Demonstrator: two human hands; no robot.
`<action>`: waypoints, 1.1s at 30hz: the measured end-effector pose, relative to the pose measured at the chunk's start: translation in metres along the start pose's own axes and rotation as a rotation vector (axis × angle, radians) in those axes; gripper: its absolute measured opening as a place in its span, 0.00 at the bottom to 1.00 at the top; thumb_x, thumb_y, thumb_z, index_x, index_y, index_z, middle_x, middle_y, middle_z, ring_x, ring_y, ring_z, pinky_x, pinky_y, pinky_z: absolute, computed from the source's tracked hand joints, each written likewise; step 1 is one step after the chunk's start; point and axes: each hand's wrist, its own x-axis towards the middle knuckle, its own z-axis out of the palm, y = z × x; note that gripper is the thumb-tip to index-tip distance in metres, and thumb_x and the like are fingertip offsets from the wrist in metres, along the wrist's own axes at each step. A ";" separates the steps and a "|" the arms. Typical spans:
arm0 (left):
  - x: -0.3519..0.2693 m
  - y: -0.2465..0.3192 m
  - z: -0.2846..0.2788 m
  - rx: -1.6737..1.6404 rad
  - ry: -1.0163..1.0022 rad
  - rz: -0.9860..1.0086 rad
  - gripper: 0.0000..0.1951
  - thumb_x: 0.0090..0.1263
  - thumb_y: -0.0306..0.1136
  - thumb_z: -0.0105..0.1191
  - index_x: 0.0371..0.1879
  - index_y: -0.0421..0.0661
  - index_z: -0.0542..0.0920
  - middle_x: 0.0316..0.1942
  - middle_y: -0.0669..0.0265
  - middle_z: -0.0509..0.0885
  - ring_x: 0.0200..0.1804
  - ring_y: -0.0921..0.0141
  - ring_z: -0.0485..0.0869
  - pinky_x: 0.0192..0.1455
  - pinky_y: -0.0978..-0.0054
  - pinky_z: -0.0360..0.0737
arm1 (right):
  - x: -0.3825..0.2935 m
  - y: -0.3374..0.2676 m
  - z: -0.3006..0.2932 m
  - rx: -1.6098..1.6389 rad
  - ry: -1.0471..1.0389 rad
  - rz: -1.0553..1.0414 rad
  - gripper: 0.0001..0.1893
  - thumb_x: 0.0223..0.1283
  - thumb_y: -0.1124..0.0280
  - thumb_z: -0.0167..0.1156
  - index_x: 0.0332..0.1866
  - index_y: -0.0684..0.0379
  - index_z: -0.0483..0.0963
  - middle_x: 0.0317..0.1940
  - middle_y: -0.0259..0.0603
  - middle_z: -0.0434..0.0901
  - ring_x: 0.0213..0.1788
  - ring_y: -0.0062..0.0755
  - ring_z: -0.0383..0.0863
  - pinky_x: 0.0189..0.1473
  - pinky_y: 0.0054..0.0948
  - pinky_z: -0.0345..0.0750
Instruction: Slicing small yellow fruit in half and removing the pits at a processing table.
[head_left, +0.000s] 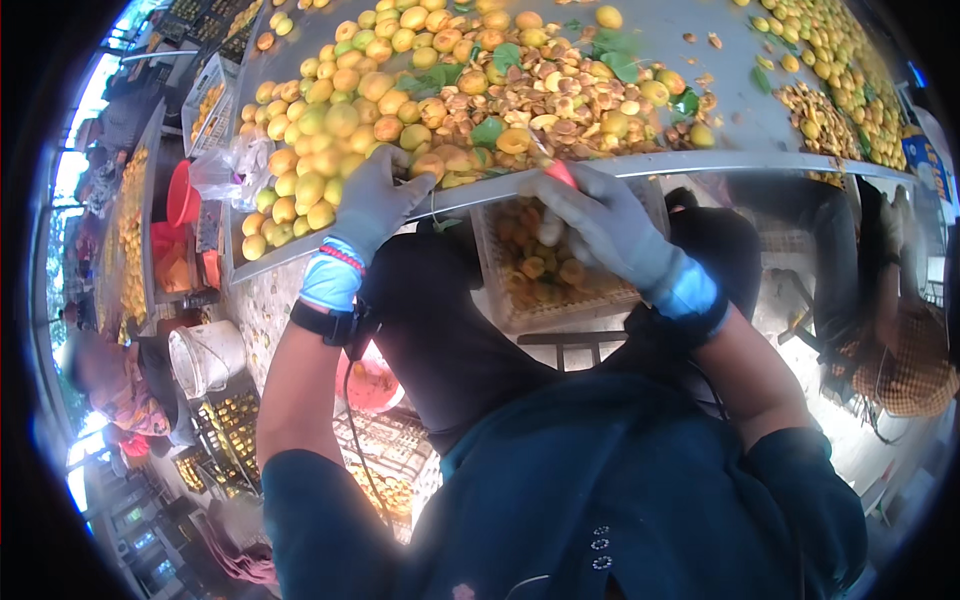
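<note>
Gloved in grey, my left hand (379, 195) reaches over the near rim of the metal table (495, 185). Its thumb and forefinger are apart beside an apricot (428, 166), and no fruit shows between them. A thin stem with a green leaf (448, 224) hangs over the rim by the thumb. My right hand (600, 214), in a matching glove, grips a small knife (559, 172) by its red handle, with the blade pointing at the pile. Whole apricots (341, 120) lie heaped on the left. Apricot pits (555, 94) and scraps are piled in front of the knife.
Below the table rim, a plastic crate (510, 319) of apricot pieces stands between my knees. A white bucket (208, 358), a red basin (182, 193) and a clear plastic bag (217, 178) are at left. Other people (907, 352) sit on both sides. More apricots (832, 52) lie far right.
</note>
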 end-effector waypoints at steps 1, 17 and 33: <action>-0.003 0.014 0.001 -0.196 0.027 0.015 0.18 0.59 0.37 0.65 0.42 0.39 0.76 0.30 0.62 0.83 0.32 0.73 0.82 0.36 0.76 0.79 | 0.008 0.003 0.001 0.005 0.020 -0.006 0.14 0.65 0.55 0.58 0.43 0.56 0.75 0.20 0.27 0.70 0.14 0.14 0.63 0.15 0.18 0.58; -0.097 0.139 0.029 -1.199 -0.096 0.383 0.28 0.71 0.28 0.47 0.70 0.38 0.57 0.57 0.56 0.74 0.59 0.64 0.75 0.63 0.65 0.73 | -0.080 -0.028 -0.007 -0.006 -0.015 -0.289 0.24 0.71 0.50 0.48 0.38 0.63 0.77 0.12 0.30 0.70 0.11 0.13 0.63 0.16 0.14 0.61; -0.114 0.161 0.047 -1.364 0.057 0.317 0.26 0.73 0.36 0.50 0.65 0.37 0.61 0.58 0.50 0.74 0.53 0.65 0.79 0.58 0.67 0.77 | -0.093 0.001 0.025 0.267 -0.236 -0.134 0.24 0.70 0.52 0.51 0.27 0.63 0.72 0.13 0.29 0.66 0.12 0.14 0.64 0.15 0.16 0.59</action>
